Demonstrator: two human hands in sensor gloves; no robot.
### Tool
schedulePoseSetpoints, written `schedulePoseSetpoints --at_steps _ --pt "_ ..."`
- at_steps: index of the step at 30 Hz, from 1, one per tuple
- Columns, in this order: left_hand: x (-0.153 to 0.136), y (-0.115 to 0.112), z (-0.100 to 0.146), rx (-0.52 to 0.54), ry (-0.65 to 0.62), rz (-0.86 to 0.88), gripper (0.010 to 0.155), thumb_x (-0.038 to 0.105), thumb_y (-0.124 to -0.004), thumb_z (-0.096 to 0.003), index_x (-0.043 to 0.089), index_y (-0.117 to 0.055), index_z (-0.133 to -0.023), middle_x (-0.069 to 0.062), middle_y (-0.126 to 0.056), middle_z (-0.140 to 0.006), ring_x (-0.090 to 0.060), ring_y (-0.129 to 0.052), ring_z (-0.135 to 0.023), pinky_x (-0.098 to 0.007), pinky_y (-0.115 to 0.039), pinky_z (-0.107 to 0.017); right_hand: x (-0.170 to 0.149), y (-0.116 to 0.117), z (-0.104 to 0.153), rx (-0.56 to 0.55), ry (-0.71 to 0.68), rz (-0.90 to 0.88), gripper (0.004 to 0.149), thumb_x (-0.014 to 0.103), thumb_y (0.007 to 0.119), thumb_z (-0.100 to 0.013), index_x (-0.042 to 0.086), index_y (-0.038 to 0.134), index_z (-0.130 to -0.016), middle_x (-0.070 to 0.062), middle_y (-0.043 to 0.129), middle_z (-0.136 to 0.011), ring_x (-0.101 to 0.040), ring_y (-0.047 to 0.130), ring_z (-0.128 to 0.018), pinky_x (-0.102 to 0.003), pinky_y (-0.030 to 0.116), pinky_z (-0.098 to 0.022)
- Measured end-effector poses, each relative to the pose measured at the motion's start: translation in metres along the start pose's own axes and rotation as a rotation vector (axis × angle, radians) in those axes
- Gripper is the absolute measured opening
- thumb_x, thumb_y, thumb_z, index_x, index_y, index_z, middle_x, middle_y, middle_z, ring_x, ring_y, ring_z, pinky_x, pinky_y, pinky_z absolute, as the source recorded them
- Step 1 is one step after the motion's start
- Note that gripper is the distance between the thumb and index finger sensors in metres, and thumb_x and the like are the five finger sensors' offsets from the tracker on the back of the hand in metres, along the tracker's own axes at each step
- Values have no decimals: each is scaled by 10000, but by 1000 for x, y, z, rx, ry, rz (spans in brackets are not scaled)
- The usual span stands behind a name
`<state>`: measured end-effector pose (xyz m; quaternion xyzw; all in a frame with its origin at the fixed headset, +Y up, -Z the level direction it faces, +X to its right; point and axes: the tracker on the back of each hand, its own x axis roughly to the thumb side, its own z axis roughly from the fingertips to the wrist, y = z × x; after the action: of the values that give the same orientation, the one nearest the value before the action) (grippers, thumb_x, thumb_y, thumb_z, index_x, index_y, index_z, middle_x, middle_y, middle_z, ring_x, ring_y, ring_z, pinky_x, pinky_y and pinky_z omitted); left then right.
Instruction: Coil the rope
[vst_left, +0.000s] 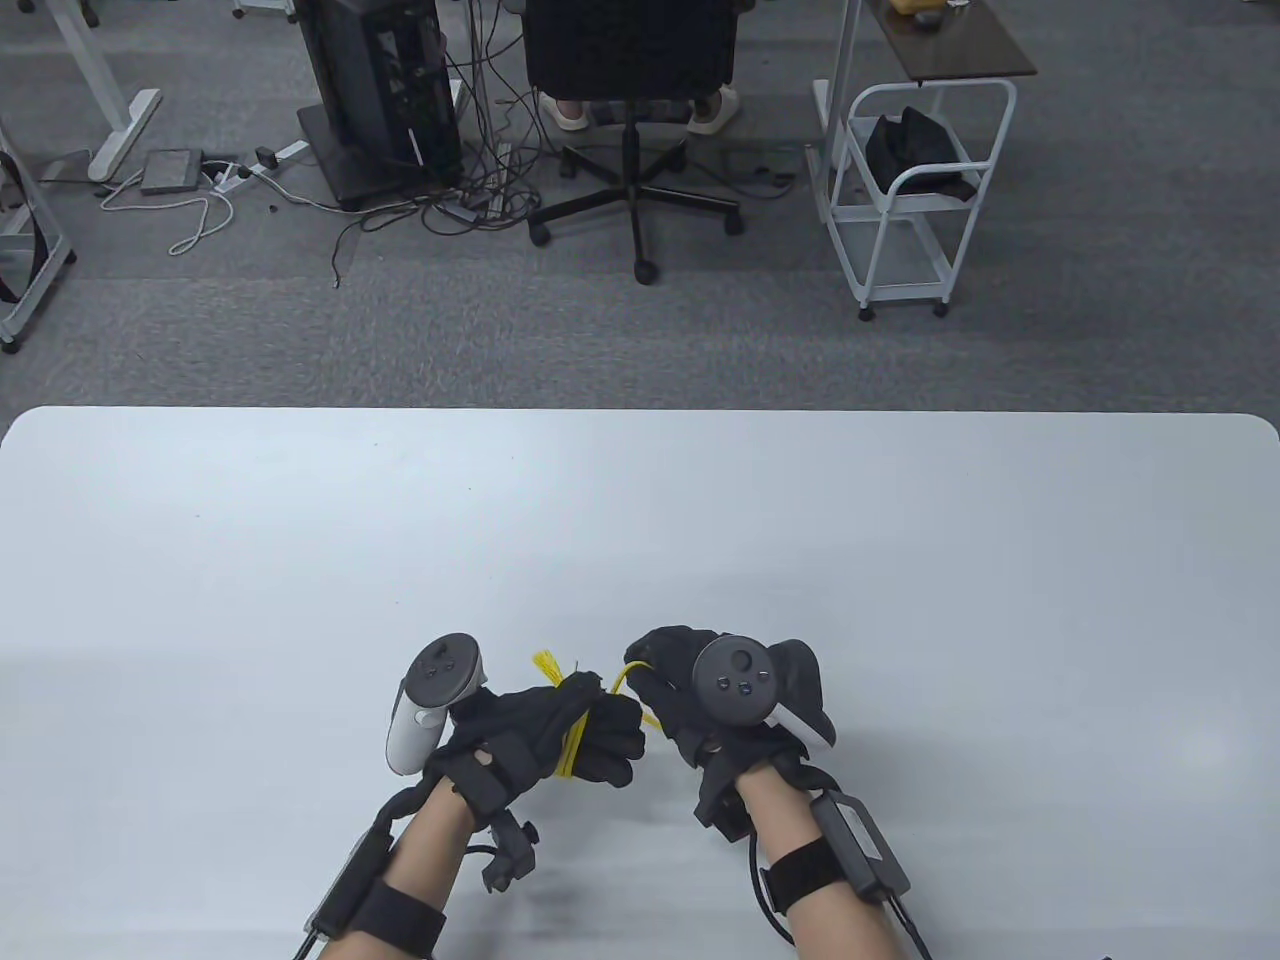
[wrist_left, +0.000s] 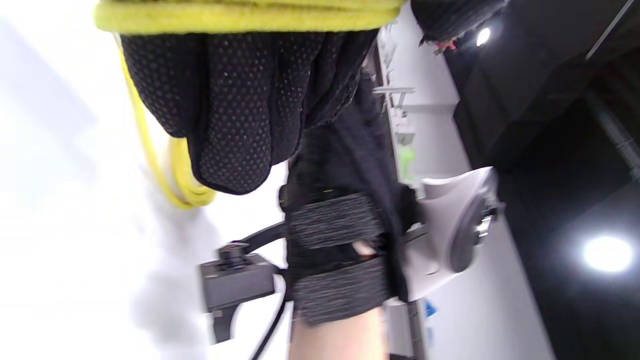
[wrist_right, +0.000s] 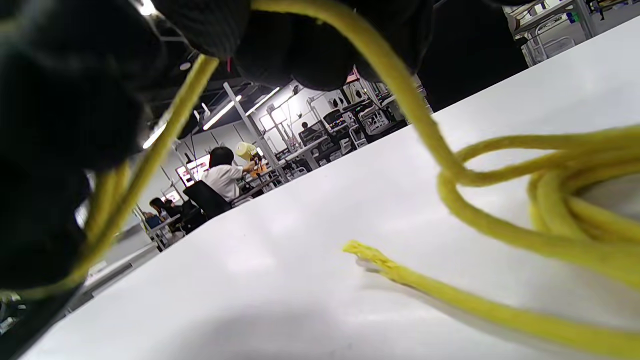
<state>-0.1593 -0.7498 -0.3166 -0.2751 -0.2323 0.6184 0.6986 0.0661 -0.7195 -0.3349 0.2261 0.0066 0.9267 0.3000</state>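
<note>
down near the front edge of the white worktop (vst_left: 640, 520), both gloved hands meet over the yellow rope (vst_left: 574, 735). the left hand (vst_left: 560, 730) has several turns of the rope wound around its fingers (wrist_left: 240, 100), which are curled together inside the loops; from the left wrist view the turns cross the top of the fingers as a thick yellow band, and a few strands hang down beside them and curve under the fingertips. a frayed rope end (vst_left: 548, 664) sticks up just beyond the left hand's knuckles in the table view.

the right hand (vst_left: 690, 690) sits just beside the left, its fingers closed on a short stretch of rope that arcs across the small gap between the two hands. in the right wrist view the rope runs out from under the dark fingers (wrist_right: 300, 45) and down to a bundle of loops at the right edge, with another rope end (wrist_right: 370, 257) lying on the worktop in front. whether that bundle rests on the worktop or hangs from the other hand cannot be told from there.

each hand carries a tracker on its back, the left tracker (vst_left: 432, 705) tilted outward, the right tracker (vst_left: 738, 683) facing up.
</note>
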Motion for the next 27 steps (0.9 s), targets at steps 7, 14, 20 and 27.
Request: schedulePoseSetpoints --at_steps 7,14,20,27 --pt "-5 -3 -1 34 70 -95 708 520 -411 -615 83 -782 -1030 -260 -912 -952 -374 -1027 -715 -429 -791 -575 16 4 0 -25 -51 -77 405 392 693 -593 163 703 -927 -148 717 -1006 -467 721 -890 -747 487 -653" --pt "-8 2 4 150 38 34 738 526 -375 -608 60 -717 -1067 -286 -842 -1003 -405 -977 -773 -451 -751 -610 36 13 3 -70 -135 -65 418 375 680 -597 155 675 -952 -158 670 -1037 -467 705 -899 -735 497 -655" --pt "-3 8 10 282 31 -27 701 535 -442 -622 65 -698 -1075 -277 -834 -1009 -382 -976 -785 -437 -755 -613 43 16 5 -85 -180 -26 427 364 677 -597 147 669 -965 -155 648 -1055 -469 688 -912 -739 486 -658" --pt "2 12 15 437 -27 -70 623 493 -528 -629 98 -655 -1095 -251 -775 -1063 -375 -925 -853 -432 -724 -650 43 17 6 -73 -202 2 424 382 689 -594 166 691 -959 -149 662 -1050 -464 688 -916 -744 478 -660"
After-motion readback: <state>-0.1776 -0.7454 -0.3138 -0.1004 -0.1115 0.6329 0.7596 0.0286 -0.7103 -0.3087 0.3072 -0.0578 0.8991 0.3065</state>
